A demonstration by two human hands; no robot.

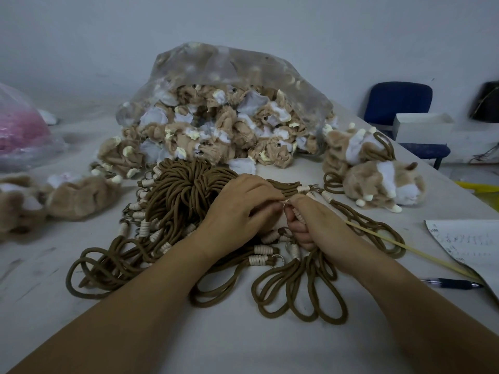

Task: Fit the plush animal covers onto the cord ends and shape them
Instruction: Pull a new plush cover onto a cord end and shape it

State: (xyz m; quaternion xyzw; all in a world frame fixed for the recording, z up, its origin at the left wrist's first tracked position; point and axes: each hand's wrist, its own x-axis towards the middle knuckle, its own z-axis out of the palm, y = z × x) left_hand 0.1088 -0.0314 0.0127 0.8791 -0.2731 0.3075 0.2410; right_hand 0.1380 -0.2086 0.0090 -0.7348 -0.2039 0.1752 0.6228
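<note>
The fingers (298, 231) of the right hand (321, 225) are curled tight around a bundle of brown cords (299, 284). The loops of the bundle hang out below the fist and lie spread on the table (243, 341). A cord end (295, 213) with pale wrapping stands up out of the top of this fist. The left hand (240, 209) meets it there, with thumb and forefinger closed in a pinch on the tip of the wrapping. The other left fingertips are hidden under the hand, so I cannot tell how they lie.

Behind the left hand is a big heap of cords (183, 190), tangled, so single cords are hard to follow. A thin stick (405, 248) comes out from under the right wrist and passes under a sheet of paper (469, 247), which the right edge cuts off. A pen (451, 283) lies near it.

The unfitted plush covers (216, 130) are further back on the table, spilling out of a clear plastic bag (229, 66). Through the plastic they look blurred. Some stuffed plush animals (378, 182) with cord loops lie at the right. More limp plush pieces (78, 195) lie at the left, partly cut off. A pink bundle in plastic (19, 128) is at the far left, and what it holds is not clear. A blue chair (397, 103) and a white box (421, 128) stand beyond the table.
</note>
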